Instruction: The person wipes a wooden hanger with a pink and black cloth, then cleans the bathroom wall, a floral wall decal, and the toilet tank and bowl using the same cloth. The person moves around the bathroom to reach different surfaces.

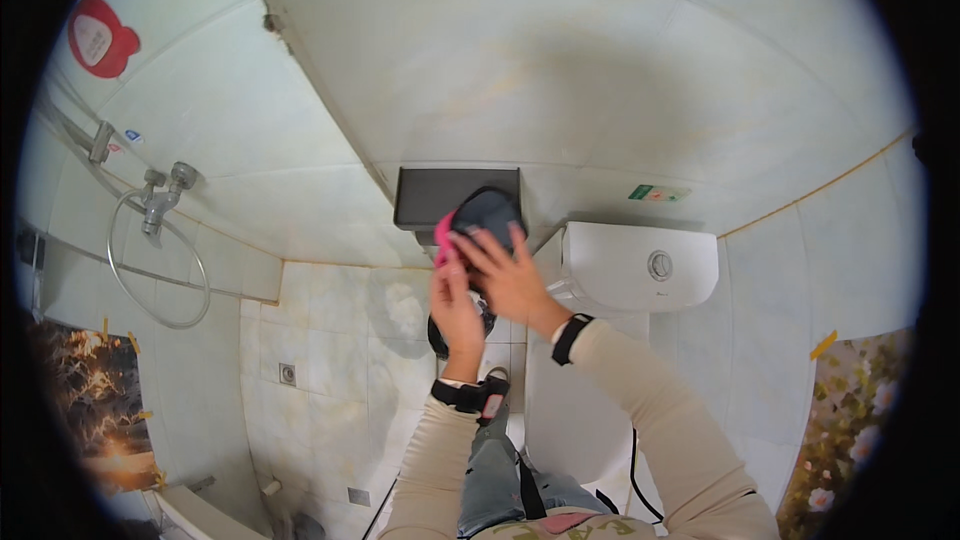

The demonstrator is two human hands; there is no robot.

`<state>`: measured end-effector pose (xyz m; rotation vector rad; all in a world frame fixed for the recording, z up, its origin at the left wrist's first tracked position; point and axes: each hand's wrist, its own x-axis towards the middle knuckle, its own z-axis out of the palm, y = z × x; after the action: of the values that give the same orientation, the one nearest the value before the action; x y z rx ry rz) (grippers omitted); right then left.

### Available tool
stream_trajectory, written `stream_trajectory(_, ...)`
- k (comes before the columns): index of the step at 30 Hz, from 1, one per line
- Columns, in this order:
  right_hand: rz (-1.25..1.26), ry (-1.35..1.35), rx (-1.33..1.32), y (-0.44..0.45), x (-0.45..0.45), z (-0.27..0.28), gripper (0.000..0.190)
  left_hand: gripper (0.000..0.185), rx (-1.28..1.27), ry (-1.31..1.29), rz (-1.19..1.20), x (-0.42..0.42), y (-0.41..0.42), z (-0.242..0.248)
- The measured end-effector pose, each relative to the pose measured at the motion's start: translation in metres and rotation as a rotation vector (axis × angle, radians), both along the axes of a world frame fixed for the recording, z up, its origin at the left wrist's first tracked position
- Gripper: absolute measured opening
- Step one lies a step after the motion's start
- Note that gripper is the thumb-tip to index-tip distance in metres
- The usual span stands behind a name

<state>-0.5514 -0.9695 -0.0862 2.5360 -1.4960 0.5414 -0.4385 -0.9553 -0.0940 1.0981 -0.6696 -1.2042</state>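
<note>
In front of the wall, a dark grey rounded item with a black rim and a bright pink edge is held between my two hands. Motion blur leaves its exact kind unclear; it looks soft. The fingertips of my left hand pinch the pink side. My right hand grips it from the right, fingers spread across the dark face and thumb hidden. Just behind the item is a dark grey wall-mounted box, partly covered by it. Below my left hand, a black plastic-like edge shows, mostly hidden.
A white toilet cistern stands to the right, its closed lid below. On the left wall hang a shower mixer tap and a looped hose. A floor drain lies left. Posters cover both side walls.
</note>
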Motion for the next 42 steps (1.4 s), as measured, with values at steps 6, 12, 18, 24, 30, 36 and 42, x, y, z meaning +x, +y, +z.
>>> stream_trajectory(6,0.141,0.132,-0.001,-0.029,0.025,-0.040,0.036,0.028,0.114,-0.152,0.151,0.040,-0.009,-0.013)
stream_trajectory(12,0.054,-0.964,0.574,0.054,-0.003,-0.019,0.060,0.017,-0.086,-0.240,-0.080,0.009,0.012,0.027)
stream_trajectory(18,-0.343,-1.303,0.212,0.102,-0.074,0.053,0.051,0.009,-0.224,-0.172,-0.559,-0.069,-0.004,0.110)
stream_trajectory(24,-0.417,-0.968,-0.554,0.033,-0.140,0.148,0.058,0.055,-1.196,-0.743,-0.576,-0.131,-0.053,0.230)
stream_trajectory(30,-0.597,-0.670,-0.722,-0.091,-0.121,0.165,0.068,0.058,-1.535,-1.205,-0.092,-0.128,-0.125,0.273)
stream_trajectory(36,-0.949,-0.691,-0.933,-0.105,-0.193,0.168,0.059,0.062,-1.887,-1.472,0.114,-0.134,-0.177,0.260)
stream_trajectory(42,-1.184,-0.935,-1.047,-0.075,-0.329,0.161,0.068,0.075,-1.788,-1.646,0.115,-0.138,-0.177,0.251)
